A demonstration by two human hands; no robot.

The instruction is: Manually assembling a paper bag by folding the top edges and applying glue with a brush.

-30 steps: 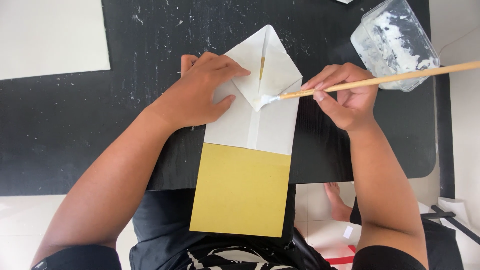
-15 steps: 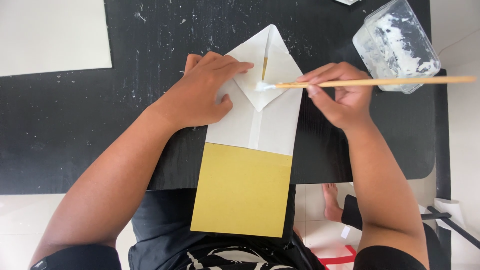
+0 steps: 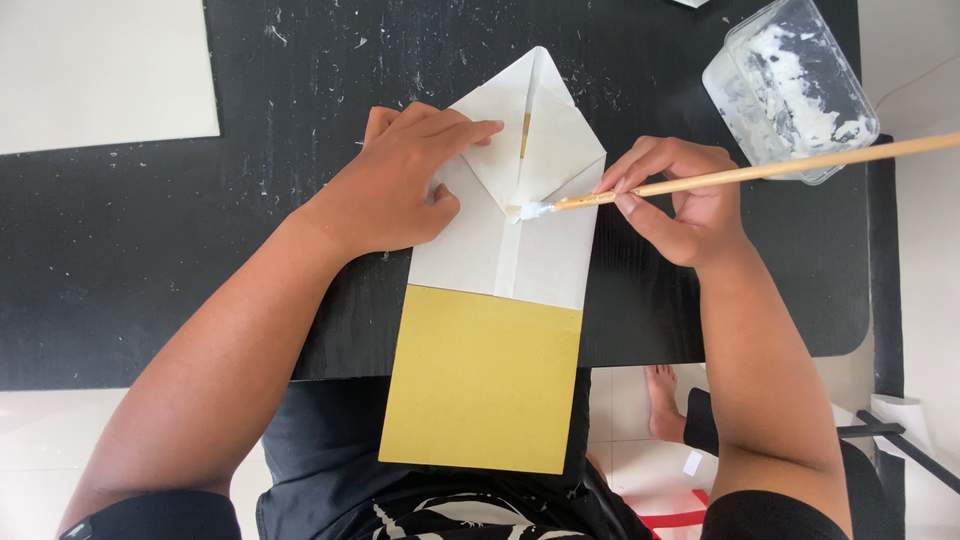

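The left hand [image 3: 405, 180] presses flat on the folded white-and-gold paper [image 3: 500, 270] lying on the black table [image 3: 150, 250]. The right hand [image 3: 680, 200] grips a wooden brush [image 3: 740, 172], its tip spreading white glue on the centre seam; closing the flap needs even glue

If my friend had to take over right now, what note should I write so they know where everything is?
Left hand: flat on the left flap of the folded paper, pinning it to the black table.
Right hand: pinching a wooden brush, its white-coated tip touching the centre seam where the flaps meet.
Clear tub of white paste sits at the far right of the table.
Done: top corners folded into a point, white side up; gold lower half hangs over the table edge.
Left: flaps look not fully pasted; a gold slit shows between them.
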